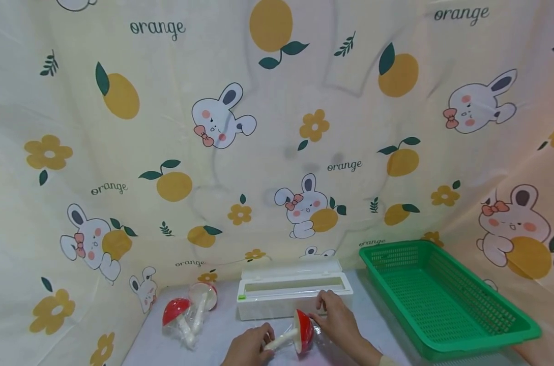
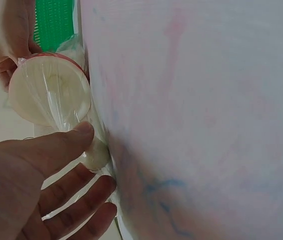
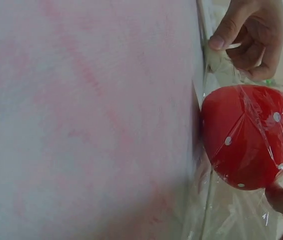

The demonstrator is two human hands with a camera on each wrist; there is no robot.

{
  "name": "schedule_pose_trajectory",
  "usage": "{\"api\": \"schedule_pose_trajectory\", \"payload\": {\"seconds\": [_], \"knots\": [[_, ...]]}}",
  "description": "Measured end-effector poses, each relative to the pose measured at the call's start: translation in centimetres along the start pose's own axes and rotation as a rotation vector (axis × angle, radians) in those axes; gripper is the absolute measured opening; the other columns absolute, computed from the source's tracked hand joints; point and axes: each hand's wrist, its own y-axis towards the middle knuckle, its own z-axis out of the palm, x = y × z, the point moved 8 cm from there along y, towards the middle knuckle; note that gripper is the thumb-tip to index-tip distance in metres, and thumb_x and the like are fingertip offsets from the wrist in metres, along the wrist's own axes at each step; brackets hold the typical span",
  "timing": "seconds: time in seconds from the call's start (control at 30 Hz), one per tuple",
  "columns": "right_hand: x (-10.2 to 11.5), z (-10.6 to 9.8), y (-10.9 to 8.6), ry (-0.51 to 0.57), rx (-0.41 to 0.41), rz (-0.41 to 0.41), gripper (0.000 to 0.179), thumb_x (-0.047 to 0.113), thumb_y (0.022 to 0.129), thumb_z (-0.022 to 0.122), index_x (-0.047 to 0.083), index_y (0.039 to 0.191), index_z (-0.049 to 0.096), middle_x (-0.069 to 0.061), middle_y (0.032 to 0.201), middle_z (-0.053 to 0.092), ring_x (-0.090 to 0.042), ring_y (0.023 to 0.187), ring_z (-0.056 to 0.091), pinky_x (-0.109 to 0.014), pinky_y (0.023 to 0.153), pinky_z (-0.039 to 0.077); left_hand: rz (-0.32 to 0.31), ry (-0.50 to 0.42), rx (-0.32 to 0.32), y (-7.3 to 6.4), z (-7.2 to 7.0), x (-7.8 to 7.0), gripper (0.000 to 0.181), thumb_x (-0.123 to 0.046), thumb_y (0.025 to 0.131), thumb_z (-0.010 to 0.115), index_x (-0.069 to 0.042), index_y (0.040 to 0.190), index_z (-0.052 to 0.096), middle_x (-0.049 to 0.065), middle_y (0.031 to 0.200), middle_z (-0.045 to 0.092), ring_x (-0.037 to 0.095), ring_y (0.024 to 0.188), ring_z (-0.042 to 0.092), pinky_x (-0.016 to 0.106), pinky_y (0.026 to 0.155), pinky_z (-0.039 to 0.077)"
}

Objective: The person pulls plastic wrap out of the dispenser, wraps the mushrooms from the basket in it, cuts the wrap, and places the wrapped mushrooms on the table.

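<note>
A toy mushroom with a white-dotted red cap and a pale stem lies on its side at the front of the table, wrapped in clear plastic film. My left hand holds the stem end between thumb and index finger, its other fingers loosely bent. On the cap's other side, my right hand touches the cap's edge with one digit. Its other fingers are bent, and whether they pinch the film is hidden. Two more film-wrapped toy mushrooms lie to the left.
Behind the hands stands a long white film dispenser box with its lid raised. A green plastic basket stands at the right. The table has a pale cover, and a patterned cloth hangs behind and at the sides.
</note>
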Motion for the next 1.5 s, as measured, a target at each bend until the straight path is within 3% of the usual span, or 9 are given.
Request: {"api": "schedule_pose_trajectory", "payload": {"seconds": [0.13,0.27,0.37,0.57,0.77,0.9,1.03,1.2,1.5], "knots": [[-0.3,0.5,0.0,0.048,0.048,0.007,0.029,0.017,0.085,0.093,0.023,0.085,0.064,0.009,0.080,0.054,-0.008,0.074,0.048,-0.022,0.063,0.045,-0.005,-0.019,0.007,0.0,0.1,0.0,0.024,-0.019,0.092,0.086,-0.025,0.101,0.065,-0.010,0.085,0.064,0.012,0.070,0.056,0.036,0.068,0.051],[-0.4,1.0,0.1,0.139,0.114,-0.005,0.013,0.008,0.088,0.088,0.017,0.089,0.078,0.009,0.084,0.063,-0.009,0.075,0.051,-0.023,0.064,0.049,-0.007,-0.019,0.017,0.1,0.4,-0.1,0.026,-0.019,0.090,0.088,-0.024,0.101,0.065,-0.009,0.084,0.064,0.013,0.070,0.056,0.037,0.069,0.053],[0.0,1.4,0.0,0.182,0.148,-0.065,0.016,0.000,0.089,0.084,0.015,0.095,0.084,0.007,0.090,0.065,-0.008,0.076,0.052,-0.023,0.064,0.049,-0.007,-0.010,0.013,0.2,0.5,-0.1,0.027,-0.018,0.089,0.089,-0.024,0.100,0.065,-0.009,0.083,0.062,0.013,0.070,0.055,0.038,0.069,0.053],[0.5,1.3,-0.5,0.190,0.142,-0.159,0.023,-0.008,0.085,0.082,0.012,0.097,0.085,0.006,0.091,0.062,-0.006,0.081,0.052,-0.023,0.067,0.050,0.036,0.017,-0.039,0.0,0.5,0.1,0.028,-0.017,0.088,0.089,-0.024,0.097,0.064,-0.012,0.083,0.062,0.008,0.070,0.053,0.036,0.065,0.049],[0.5,1.2,-0.7,0.338,0.199,-0.165,0.018,-0.007,0.091,0.077,0.005,0.104,0.077,0.000,0.090,0.071,-0.005,0.077,0.060,-0.023,0.066,0.056,0.042,-0.049,-0.069,-0.1,0.1,0.6,0.020,-0.018,0.089,0.085,-0.023,0.098,0.068,-0.012,0.085,0.065,0.008,0.073,0.055,0.038,0.068,0.051],[0.8,0.6,-0.9,0.375,0.155,-0.237,0.017,-0.004,0.094,0.077,0.010,0.102,0.073,0.001,0.091,0.074,-0.003,0.081,0.064,-0.026,0.071,0.059,0.098,-0.061,-0.150,-0.4,-1.1,0.4,0.017,-0.020,0.088,0.084,-0.024,0.098,0.071,-0.015,0.087,0.065,0.005,0.078,0.055,0.035,0.072,0.049],[1.3,-0.4,-1.2,0.361,0.061,-0.325,0.014,0.003,0.096,0.078,0.014,0.105,0.077,0.003,0.099,0.074,-0.005,0.088,0.067,-0.030,0.074,0.061,0.202,-0.024,-0.294,-1.3,-2.7,-0.2,0.017,-0.022,0.088,0.084,-0.027,0.099,0.072,-0.017,0.093,0.064,0.003,0.084,0.052,0.031,0.074,0.048],[1.4,-0.8,-1.5,0.375,0.038,-0.297,0.009,0.016,0.100,0.078,0.017,0.109,0.081,0.006,0.108,0.074,-0.012,0.103,0.069,-0.036,0.084,0.063,0.317,0.042,-0.466,-2.4,-4.1,-1.0,0.019,-0.018,0.087,0.085,-0.026,0.099,0.072,-0.009,0.107,0.059,0.011,0.093,0.055,0.032,0.077,0.050],[1.4,-0.6,-1.6,0.416,0.112,-0.223,0.046,0.038,0.100,0.077,0.017,0.139,0.065,0.007,0.115,0.076,-0.010,0.104,0.071,-0.042,0.094,0.060,0.243,-0.061,-0.479,-2.2,-5.4,-0.9,0.017,-0.016,0.094,0.082,-0.023,0.108,0.076,-0.013,0.102,0.072,0.009,0.091,0.058,0.030,0.079,0.050]]}}
